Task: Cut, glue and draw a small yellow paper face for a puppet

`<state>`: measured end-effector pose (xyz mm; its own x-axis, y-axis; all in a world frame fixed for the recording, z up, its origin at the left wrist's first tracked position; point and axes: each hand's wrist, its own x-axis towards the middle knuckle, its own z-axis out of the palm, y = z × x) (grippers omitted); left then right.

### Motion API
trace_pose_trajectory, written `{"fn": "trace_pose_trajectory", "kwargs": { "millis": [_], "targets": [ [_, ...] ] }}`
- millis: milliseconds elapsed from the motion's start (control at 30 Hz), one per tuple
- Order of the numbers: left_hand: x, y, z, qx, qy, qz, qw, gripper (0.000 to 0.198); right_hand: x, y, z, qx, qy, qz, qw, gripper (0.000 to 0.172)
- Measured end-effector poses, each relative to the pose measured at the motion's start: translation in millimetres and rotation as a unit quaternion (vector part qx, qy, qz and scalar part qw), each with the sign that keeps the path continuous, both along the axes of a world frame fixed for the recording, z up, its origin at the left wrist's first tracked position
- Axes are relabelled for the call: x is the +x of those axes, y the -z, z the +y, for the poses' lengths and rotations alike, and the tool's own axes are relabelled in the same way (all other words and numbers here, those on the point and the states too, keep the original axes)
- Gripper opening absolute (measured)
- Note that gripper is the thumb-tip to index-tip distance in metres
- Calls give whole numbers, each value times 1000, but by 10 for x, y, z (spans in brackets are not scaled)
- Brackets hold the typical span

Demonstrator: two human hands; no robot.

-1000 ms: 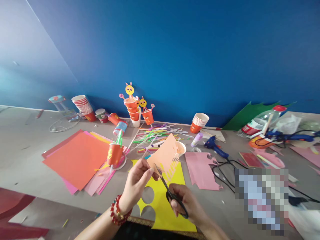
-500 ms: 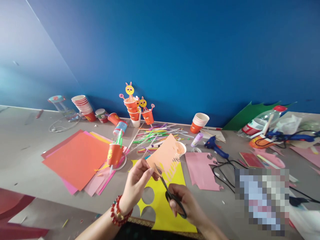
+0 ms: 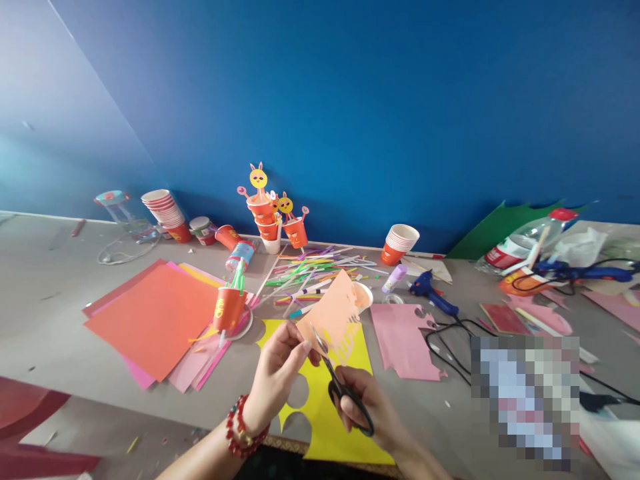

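Observation:
My left hand (image 3: 283, 363), with a red bead bracelet on its wrist, pinches the lower left corner of a light orange paper sheet (image 3: 330, 308). The sheet's right edge is cut into ragged, narrow shapes. In my right hand (image 3: 364, 399) are black-handled scissors (image 3: 367, 421), their blades at the sheet's lower edge beside my left fingertips. Beneath both hands lies a yellow sheet (image 3: 345, 437) with round holes cut in it.
Orange and pink sheets (image 3: 150, 320) and an orange cup (image 3: 230, 308) lie left. Straws (image 3: 310, 270) and decorated cups (image 3: 296, 233) are behind. Pink paper (image 3: 403, 340), a blue glue gun (image 3: 431, 292), black cables and a bottle (image 3: 525, 243) are on the right.
My left hand and the light orange sheet have shifted slightly to the right. The scissor blades look closer together, and my right hand has barely moved.

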<state>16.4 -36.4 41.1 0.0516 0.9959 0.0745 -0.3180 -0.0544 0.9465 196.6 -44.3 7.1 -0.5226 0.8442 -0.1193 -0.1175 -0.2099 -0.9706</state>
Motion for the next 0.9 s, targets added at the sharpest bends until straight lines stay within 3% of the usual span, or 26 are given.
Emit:
{"fn": "trace_pose_trajectory", "kwargs": {
  "millis": [900],
  "targets": [
    [66,-21,-42,-11,-17,14,1000,26,-57,14,-54,0,18,-2,1000,66]
  ]
}}
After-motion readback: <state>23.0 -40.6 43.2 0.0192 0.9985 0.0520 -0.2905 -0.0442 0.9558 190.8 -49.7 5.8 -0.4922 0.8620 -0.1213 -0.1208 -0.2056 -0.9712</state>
